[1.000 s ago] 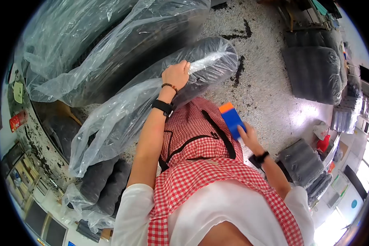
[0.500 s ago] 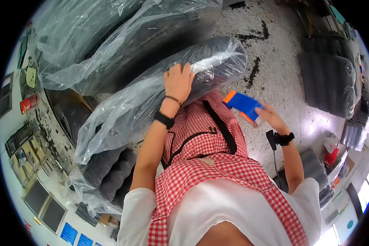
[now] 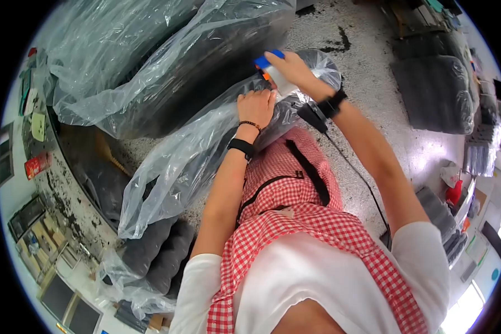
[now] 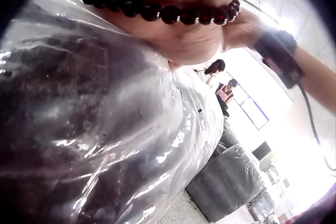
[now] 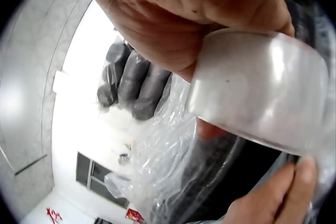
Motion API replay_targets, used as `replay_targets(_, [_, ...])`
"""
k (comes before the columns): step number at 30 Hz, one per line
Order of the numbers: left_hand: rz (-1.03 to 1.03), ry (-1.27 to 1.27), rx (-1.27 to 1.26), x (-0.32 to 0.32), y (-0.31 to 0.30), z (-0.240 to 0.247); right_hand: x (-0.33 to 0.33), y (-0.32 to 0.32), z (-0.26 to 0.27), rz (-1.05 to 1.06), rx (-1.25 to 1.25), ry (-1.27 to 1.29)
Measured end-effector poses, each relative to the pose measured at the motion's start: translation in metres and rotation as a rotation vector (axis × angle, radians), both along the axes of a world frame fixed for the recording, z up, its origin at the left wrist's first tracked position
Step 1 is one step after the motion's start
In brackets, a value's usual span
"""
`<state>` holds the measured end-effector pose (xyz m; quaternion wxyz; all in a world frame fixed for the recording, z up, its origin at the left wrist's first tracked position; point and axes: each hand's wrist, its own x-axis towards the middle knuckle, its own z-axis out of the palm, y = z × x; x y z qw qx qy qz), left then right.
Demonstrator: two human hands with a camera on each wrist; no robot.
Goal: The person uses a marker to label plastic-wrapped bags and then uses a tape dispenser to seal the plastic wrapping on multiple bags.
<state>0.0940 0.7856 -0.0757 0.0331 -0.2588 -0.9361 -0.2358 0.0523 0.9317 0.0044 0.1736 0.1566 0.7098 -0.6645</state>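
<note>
Tape dispenser [image 3: 261, 61], blue w/ orange parts, gripped in person's R hand [image 3: 295, 71], fingers & thumb closed round it. Its clear tape roll [image 5: 257, 85] fills much of R wrist view, right under the palm. Dispenser is held over one end of a long wrapped bundle [image 3: 327, 64], just past the fingertips of the L hand [image 3: 256, 106].

L hand lies on gathered clear film [image 3: 178, 158] along the bundle, fingers over it; can't be sure if they pinch or only press, as the tips are part hidden.

Just behind L grip: beaded bracelet [image 3: 250, 124], then black band [image 3: 241, 147]. Behind R grip: black wrist strap [image 3: 333, 104] w/ a thin cord [image 3: 367, 183] trailing down the forearm.

Nearer the wearer's body than either grip: red-&-white check apron [image 3: 295, 220] over white shirt [image 3: 295, 273].

Beyond both hands, close by: larger dark bundle [image 3: 206, 67], also in clear plastic. Speckled floor [image 3: 373, 106] spreads off R of the grip. Well apart, on that side: dark wrapped stack [image 3: 437, 92]. Farthest, in L wrist view: two people [image 4: 226, 94], small, near a bright wall.
</note>
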Motion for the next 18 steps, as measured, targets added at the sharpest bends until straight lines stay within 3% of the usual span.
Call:
replay_targets(1, [-0.007,-0.067,-0.005,0.0,-0.003,0.001,0.014,0.007,-0.022,-0.092,0.161,0.106])
replay_targets(2, [-0.017,-0.131,-0.018,-0.002,-0.009,0.002,0.044,0.003,0.007,-0.111,0.079,0.207])
replay_targets(4, [-0.012,-0.235,-0.048,-0.019,-0.012,0.004,0.112,0.008,0.048,-0.137,-0.023,0.091])
replay_targets(5, [-0.013,-0.228,-0.039,-0.025,-0.014,0.0,0.151,0.011,0.055,-0.178,0.043,0.02])
replay_targets(8, [-0.026,-0.224,-0.047,-0.052,-0.02,-0.011,0.275,0.034,0.02,-0.123,0.372,0.101])
replay_targets(10, [-0.036,-0.231,-0.066,-0.056,-0.021,-0.01,0.335,0.041,-0.025,-0.054,0.518,-0.125])
replay_targets(12, [-0.041,-0.333,-0.078,-0.054,-0.02,-0.003,0.315,0.016,-0.052,-0.175,0.532,0.03])
replay_targets(15, [-0.048,-0.286,-0.068,-0.047,-0.017,-0.001,0.25,0.008,-0.109,-0.181,0.547,-0.061])
replay_targets(17, [-0.034,-0.262,-0.079,-0.043,-0.016,-0.001,0.214,0.0,-0.125,0.226,0.942,-0.275])
replay_targets(18, [-0.078,-0.274,-0.096,-0.043,-0.017,0.0,0.221,0.005,-0.133,0.31,0.894,-0.262])
